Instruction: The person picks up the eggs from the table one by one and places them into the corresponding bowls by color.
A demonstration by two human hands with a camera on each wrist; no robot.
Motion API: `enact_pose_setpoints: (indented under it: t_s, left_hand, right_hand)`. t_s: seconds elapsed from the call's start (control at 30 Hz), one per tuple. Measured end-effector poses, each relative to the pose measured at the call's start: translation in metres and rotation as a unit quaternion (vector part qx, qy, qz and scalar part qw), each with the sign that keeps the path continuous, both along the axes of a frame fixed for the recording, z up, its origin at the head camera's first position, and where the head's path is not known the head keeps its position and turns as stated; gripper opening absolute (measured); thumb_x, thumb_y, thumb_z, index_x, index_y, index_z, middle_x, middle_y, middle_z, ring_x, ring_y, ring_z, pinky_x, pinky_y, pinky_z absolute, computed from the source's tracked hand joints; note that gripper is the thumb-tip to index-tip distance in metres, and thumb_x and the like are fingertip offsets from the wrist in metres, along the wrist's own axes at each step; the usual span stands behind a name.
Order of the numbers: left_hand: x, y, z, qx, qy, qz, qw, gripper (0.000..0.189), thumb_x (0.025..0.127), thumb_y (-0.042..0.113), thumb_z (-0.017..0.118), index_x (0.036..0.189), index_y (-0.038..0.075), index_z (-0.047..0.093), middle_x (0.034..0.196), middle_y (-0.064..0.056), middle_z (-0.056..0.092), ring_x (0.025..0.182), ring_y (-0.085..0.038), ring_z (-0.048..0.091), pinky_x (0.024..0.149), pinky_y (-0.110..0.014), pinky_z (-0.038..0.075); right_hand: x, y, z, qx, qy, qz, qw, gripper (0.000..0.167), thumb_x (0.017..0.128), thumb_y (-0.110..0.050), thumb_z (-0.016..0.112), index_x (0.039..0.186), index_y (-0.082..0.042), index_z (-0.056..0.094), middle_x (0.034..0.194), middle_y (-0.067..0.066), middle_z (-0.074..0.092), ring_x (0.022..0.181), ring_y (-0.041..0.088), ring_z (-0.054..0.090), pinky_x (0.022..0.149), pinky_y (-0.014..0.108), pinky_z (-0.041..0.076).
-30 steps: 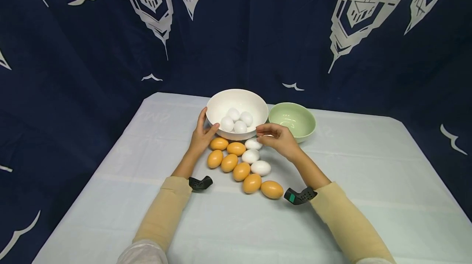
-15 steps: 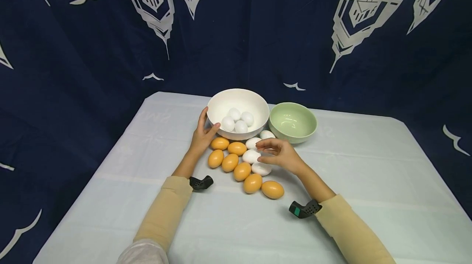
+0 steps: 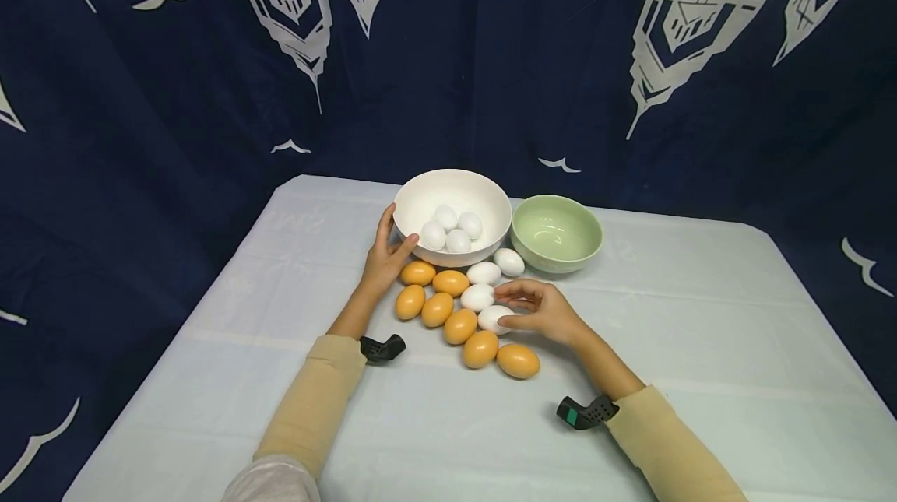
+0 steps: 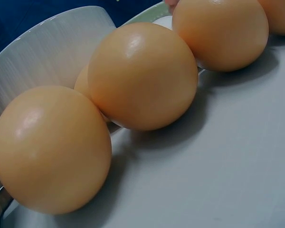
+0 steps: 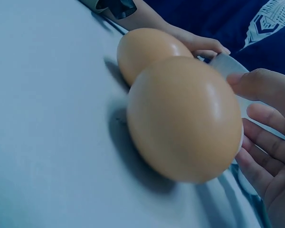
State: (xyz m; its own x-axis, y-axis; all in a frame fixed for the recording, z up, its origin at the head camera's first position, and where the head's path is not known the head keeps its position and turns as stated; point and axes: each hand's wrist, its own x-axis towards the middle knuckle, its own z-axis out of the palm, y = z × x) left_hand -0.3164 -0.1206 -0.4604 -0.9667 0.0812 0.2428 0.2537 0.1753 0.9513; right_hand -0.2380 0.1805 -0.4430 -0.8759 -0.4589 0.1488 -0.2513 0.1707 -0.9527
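Note:
My left hand (image 3: pixel 382 262) holds the white bowl (image 3: pixel 490 206) at its left side, the thumb at the near rim. Inside that bowl are several white eggs (image 3: pixel 459 240). Several more white eggs (image 3: pixel 478 297) lie on the table, just in front of it. My right hand (image 3: pixel 546 311) is at the nearest white egg (image 3: pixel 490 318), thumb overlapping its right end and fingers loosely bent on the far side. In the right wrist view, a brown egg (image 5: pixel 185 118) hides most of what lies between the thumb and fingers.
A green bowl (image 3: pixel 564 233) stands right of the white bowl. Several brown eggs (image 3: pixel 460 326) form a slanting group in front, the nearest one (image 3: pixel 518 361) below my right hand. White cloth covers the table (image 3: pixel 434 432); a dark blue curtain (image 3: pixel 434 82) hangs behind.
My right hand has come back from the white bowl's right side towards the nearest white egg, uncovering a white egg beside the green bowl. My left hand stays on the white bowl.

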Motion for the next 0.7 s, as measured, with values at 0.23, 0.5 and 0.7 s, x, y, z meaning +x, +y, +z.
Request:
enact_pose_setpoints:
  t_s: [0.23,0.5,0.7]
  left_hand:
    - [0.0,0.0,-0.001,-0.002,0.003,0.006,1.0,0.073,0.1,0.029,0.058,0.157,0.025,0.013,0.162,-0.01,0.012,0.128,-0.036,0.048,0.102,-0.041,0.045]
    - [0.0,0.0,0.0,-0.005,0.003,0.008,1.0,0.074,0.099,0.03,0.059,0.158,0.024,0.013,0.161,-0.01,0.011,0.13,-0.038,0.045,0.103,-0.045,0.044]
    - [0.0,0.0,0.001,-0.007,-0.002,0.011,0.9999,0.074,0.099,0.031,0.059,0.157,0.026,0.013,0.162,-0.009,0.012,0.128,-0.038,0.048,0.102,-0.044,0.044]
  right_hand:
    - [0.005,0.002,-0.007,0.007,-0.006,-0.004,1.0,0.045,0.075,0.004,0.081,0.116,0.011,0.062,0.115,0.025,0.063,0.11,0.032,0.06,0.097,0.029,0.049]
    - [0.006,0.002,-0.014,0.022,-0.013,-0.009,0.9996,0.046,0.075,0.001,0.082,0.117,0.008,0.063,0.117,0.022,0.063,0.111,0.033,0.058,0.097,0.029,0.048]
    - [0.006,0.001,-0.017,0.035,-0.005,-0.012,0.9993,0.045,0.075,0.0,0.083,0.115,0.007,0.064,0.116,0.019,0.063,0.11,0.032,0.058,0.097,0.028,0.048]
